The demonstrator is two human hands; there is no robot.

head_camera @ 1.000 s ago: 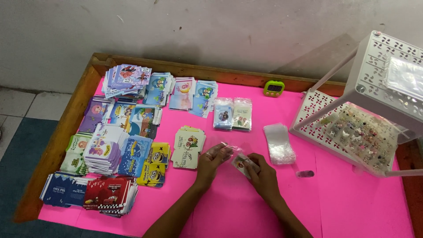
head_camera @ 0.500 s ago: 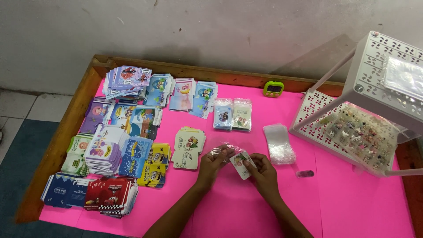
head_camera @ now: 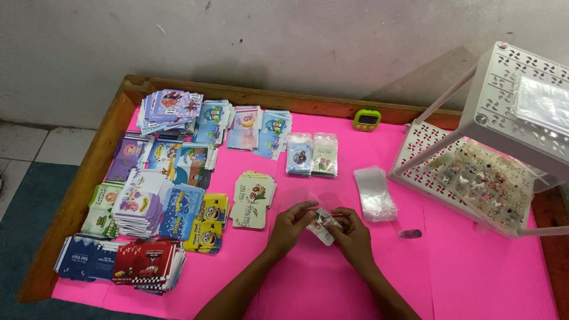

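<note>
both hands pinch a small card in a clear sleeve (head_camera: 323,227) above the pink counter (head_camera: 474,278): left hand (head_camera: 291,224) and right hand (head_camera: 351,232) at opposite ends. best to keep the sleeve mouth open and the card square.

Two bare forearms in view, no sleeves visible up to the frame edge. Left hand (head_camera: 291,223) and right hand (head_camera: 354,232) both bare: no gloves, no watch, no bracelets, no rings that can be made out. Nails short; detail too small to tell more.
</note>
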